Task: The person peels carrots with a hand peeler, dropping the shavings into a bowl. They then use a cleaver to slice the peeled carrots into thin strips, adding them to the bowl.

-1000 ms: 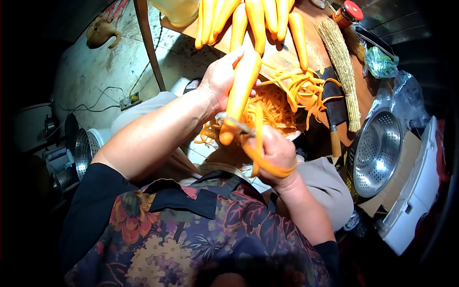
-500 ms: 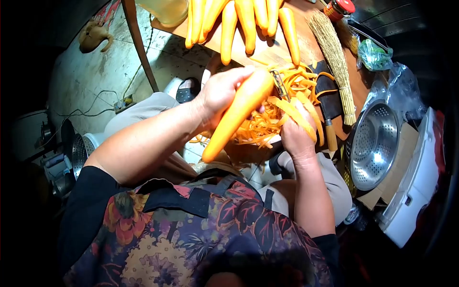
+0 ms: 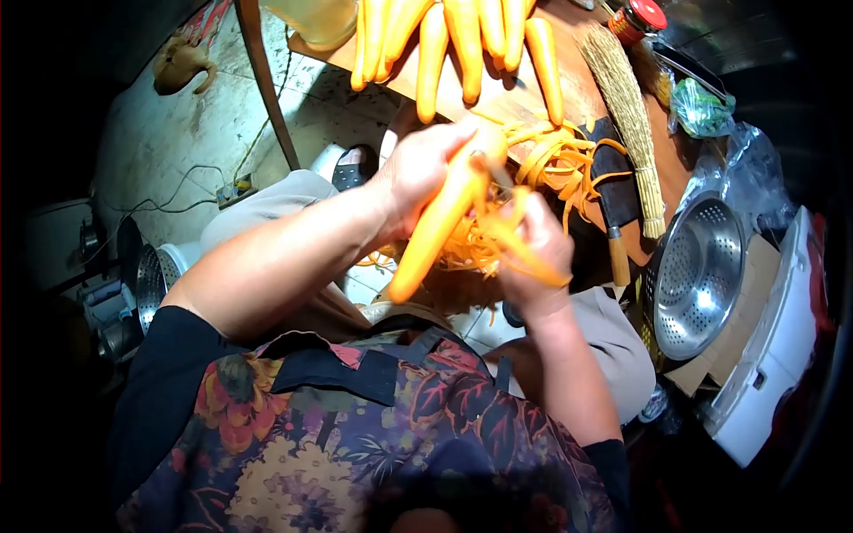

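My left hand (image 3: 426, 169) is wrapped round a large carrot (image 3: 435, 226), its narrow end slanting down toward my lap. Close against the carrot's right side is my right hand (image 3: 540, 253), closed on a peeler (image 3: 503, 178) that is blurred by motion. Loose strips of peel hang over the right fingers. Below both hands lies a heap of carrot peelings (image 3: 469, 249), partly hidden by the carrot. More peel strips (image 3: 555, 164) are spread on the wooden board beyond.
Several peeled carrots (image 3: 433, 67) lie at the board's far side. To the right are a cleaver (image 3: 617, 191), a straw brush (image 3: 626, 115), a red-lidded jar (image 3: 635, 22), plastic bags (image 3: 755, 173) and a steel colander (image 3: 702, 275). A cat (image 3: 180, 67) lies on the floor at left.
My right hand with the peeler has moved left and in against the carrot. The peel strips on that hand have shifted. The left hand keeps its hold on the carrot.
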Motion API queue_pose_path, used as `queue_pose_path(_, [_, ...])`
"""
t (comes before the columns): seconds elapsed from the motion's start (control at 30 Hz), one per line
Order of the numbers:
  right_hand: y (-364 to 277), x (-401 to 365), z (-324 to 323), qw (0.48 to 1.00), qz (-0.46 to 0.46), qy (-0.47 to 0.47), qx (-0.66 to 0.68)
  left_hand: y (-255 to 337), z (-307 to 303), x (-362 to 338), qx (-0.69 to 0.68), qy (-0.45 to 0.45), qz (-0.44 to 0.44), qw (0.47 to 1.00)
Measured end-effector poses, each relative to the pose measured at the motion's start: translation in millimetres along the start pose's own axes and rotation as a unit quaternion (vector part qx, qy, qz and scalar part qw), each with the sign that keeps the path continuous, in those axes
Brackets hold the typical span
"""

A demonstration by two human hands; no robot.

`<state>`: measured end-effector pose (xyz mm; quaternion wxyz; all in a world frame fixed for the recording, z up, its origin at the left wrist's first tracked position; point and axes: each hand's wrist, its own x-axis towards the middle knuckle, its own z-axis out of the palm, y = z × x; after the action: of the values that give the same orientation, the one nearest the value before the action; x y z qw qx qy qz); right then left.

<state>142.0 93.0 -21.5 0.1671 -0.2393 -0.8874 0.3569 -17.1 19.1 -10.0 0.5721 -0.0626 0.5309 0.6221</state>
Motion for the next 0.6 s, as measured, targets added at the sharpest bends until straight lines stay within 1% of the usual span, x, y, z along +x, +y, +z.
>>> queue_pose_path(0.03, [8.7, 6.4, -5.0, 0.992, 0.114, 0.016, 0.060, 1.8, -4.4, -10.0, 0.025, -0.101, -0.037, 0.994])
queue_pose_path(0.1, [35.8, 13.4, -14.3, 0.989, 0.137, -0.009, 0.061, -13.4, 6.3, -13.9, 0.126, -0.111, 0.065, 0.984])
queue_pose_path(0.13, [50.7, 11.8, -12.3, 0.997, 0.070, 0.008, -0.022, -13.8, 12.6, -19.8, 0.086, -0.067, 0.000, 0.994])
queue_pose_path(0.17, [51.6, 10.6, -11.4, 0.997, 0.070, 0.009, -0.023, -11.5, 9.4, -17.1, 0.086, -0.068, 0.001, 0.994])
queue_pose_path(0.23, [48.9, 8.5, -8.4, 0.999, 0.029, 0.035, -0.019, -3.8, -6.4, -5.8, 0.034, -0.122, -0.070, 0.989])
queue_pose_path(0.27, [33.6, 10.0, -11.1, 0.994, 0.104, 0.012, 0.040, -1.0, -11.5, 0.4, 0.018, -0.090, -0.052, 0.994])
queue_pose_path(0.3, [25.5, 9.5, -8.6, 0.989, 0.116, 0.021, 0.086, 1.9, -13.4, 2.1, -0.056, -0.068, -0.047, 0.995])
queue_pose_path(0.37, [9.6, 3.8, -3.3, 0.991, 0.049, 0.031, 0.125, 4.1, -22.3, 12.0, -0.101, -0.078, -0.025, 0.992])
queue_pose_path(0.4, [-0.4, -0.2, -3.1, 0.990, 0.060, -0.020, 0.127, 6.0, -22.7, 14.4, -0.102, -0.075, -0.022, 0.992])
queue_pose_path(0.43, [-6.9, -2.6, 1.2, 0.989, -0.061, -0.015, 0.130, 6.7, -21.7, 17.0, -0.087, -0.031, -0.002, 0.996])
queue_pose_path(0.47, [-16.4, -8.0, 4.1, 0.991, -0.084, -0.020, 0.102, 7.3, -21.4, 19.1, -0.072, 0.013, 0.018, 0.997])
queue_pose_path(0.5, [-23.9, -13.9, 5.6, 0.991, -0.106, -0.025, 0.075, 8.2, -22.3, 20.8, -0.073, 0.015, 0.018, 0.997])
queue_pose_path(0.57, [-24.0, -22.6, 9.7, 0.989, -0.096, -0.071, 0.083, 10.2, -21.0, 22.3, -0.067, 0.026, 0.030, 0.997])
queue_pose_path(0.6, [-20.4, -23.7, 12.3, 0.990, -0.115, -0.053, 0.065, 10.6, -18.2, 20.7, -0.066, 0.035, 0.026, 0.997])
